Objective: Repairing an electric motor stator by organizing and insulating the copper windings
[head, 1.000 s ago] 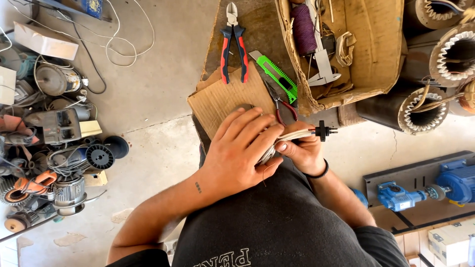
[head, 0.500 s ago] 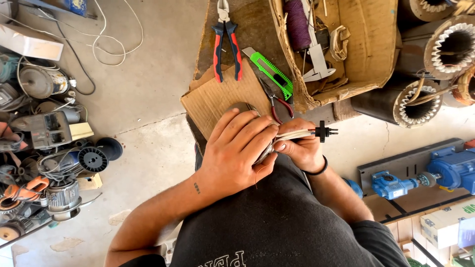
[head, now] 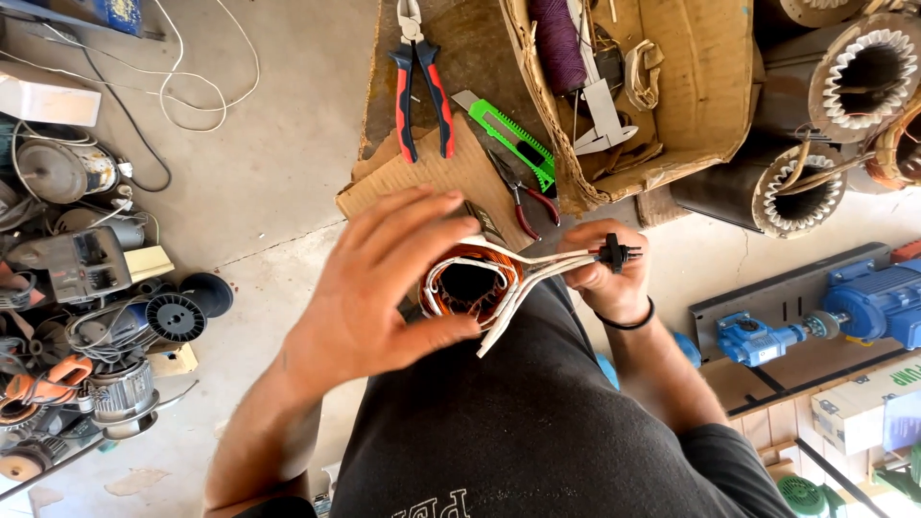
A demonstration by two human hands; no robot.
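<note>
A small motor stator with copper windings point(head: 470, 284) is held over my lap, its bore facing the camera. My left hand point(head: 379, 283) wraps around its left side, fingers spread over the top and thumb beneath. White sleeved leads point(head: 537, 270) run from the stator to a small black connector point(head: 612, 253). My right hand point(head: 606, 278) pinches those leads near the connector and wears a black band at the wrist.
Ahead on brown cardboard point(head: 422, 177) lie red-and-black pliers point(head: 420, 82), a green utility knife point(head: 513, 139) and small red-handled cutters point(head: 526, 197). A cardboard box point(head: 691, 86) holds a purple thread spool. Large stators point(head: 863, 77) stand right, a blue motor point(head: 868, 302) below, motor scrap point(head: 86, 288) left.
The stator has been tipped up so that its bore and copper windings now show. My left hand has opened from covering it to cupping its side.
</note>
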